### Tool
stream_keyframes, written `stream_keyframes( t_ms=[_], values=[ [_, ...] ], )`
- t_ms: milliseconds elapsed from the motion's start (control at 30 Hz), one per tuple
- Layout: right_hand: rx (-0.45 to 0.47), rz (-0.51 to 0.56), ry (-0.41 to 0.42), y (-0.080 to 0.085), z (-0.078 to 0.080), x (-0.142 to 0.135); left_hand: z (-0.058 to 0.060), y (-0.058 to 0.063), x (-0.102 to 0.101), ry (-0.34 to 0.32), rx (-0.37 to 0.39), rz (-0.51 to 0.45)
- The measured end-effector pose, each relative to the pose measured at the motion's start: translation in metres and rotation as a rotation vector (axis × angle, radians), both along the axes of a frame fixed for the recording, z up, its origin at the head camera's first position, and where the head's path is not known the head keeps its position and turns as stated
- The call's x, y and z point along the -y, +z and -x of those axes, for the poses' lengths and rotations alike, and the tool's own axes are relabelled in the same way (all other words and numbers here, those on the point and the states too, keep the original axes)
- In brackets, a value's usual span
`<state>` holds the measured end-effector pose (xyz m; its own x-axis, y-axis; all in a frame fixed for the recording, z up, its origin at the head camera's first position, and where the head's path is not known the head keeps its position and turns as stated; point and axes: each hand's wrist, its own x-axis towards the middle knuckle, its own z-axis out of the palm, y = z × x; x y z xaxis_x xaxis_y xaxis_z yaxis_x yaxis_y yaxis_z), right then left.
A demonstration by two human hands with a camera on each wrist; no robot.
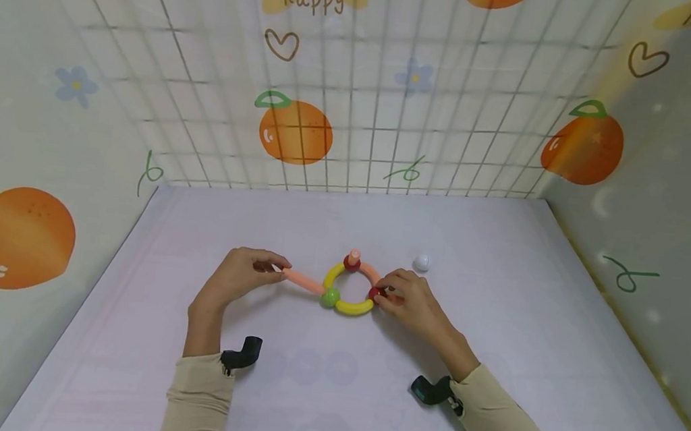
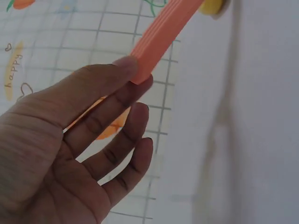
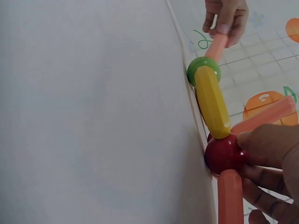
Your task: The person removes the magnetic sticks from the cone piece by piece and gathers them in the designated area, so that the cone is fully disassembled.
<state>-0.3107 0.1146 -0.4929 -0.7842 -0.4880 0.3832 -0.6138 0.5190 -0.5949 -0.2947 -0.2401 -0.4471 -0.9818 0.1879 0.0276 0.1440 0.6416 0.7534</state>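
A ring of yellow curved rods (image 1: 353, 308) and a salmon-pink curved rod (image 1: 371, 272), joined by balls, lies on the table. My left hand (image 1: 244, 276) pinches the outer end of a salmon-pink straight rod (image 2: 161, 42) between thumb and index finger. That rod's other end meets the green ball (image 1: 330, 297) at the ring's left. On the ring's right side, my right hand (image 1: 413, 303) grips a red ball (image 3: 225, 154) with thumb and fingers. Another salmon-pink rod (image 3: 231, 198) extends from this ball. At the ring's far side, a short-looking salmon-pink rod (image 1: 354, 255) stands on another red ball (image 1: 351, 265).
A white ball (image 1: 422, 262) sits on the table just beyond my right hand. The pale table (image 1: 307, 388) ends at a white grid panel (image 1: 354, 108) behind a fruit-printed sheet. Similar printed sheets hang at the left and right.
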Motion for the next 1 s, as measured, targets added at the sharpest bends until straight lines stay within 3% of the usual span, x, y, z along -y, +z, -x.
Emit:
stream_keyframes(
  t_ms=[300, 567, 867, 1000],
  values=[
    [0.024, 0.004, -0.007, -0.004, -0.007, -0.003, 0.002, -0.020, 0.003, -0.037, 0.077, 0.068],
    [0.036, 0.010, -0.015, -0.005, -0.005, -0.002, 0.007, -0.029, 0.003, -0.057, 0.034, 0.082],
    [0.017, 0.018, -0.009, -0.003, -0.002, 0.000, 0.007, -0.025, -0.001, -0.042, 0.073, 0.112],
    [0.018, -0.025, -0.014, 0.000, -0.003, 0.000, 0.011, -0.024, -0.006, -0.024, 0.053, 0.088]
  ],
)
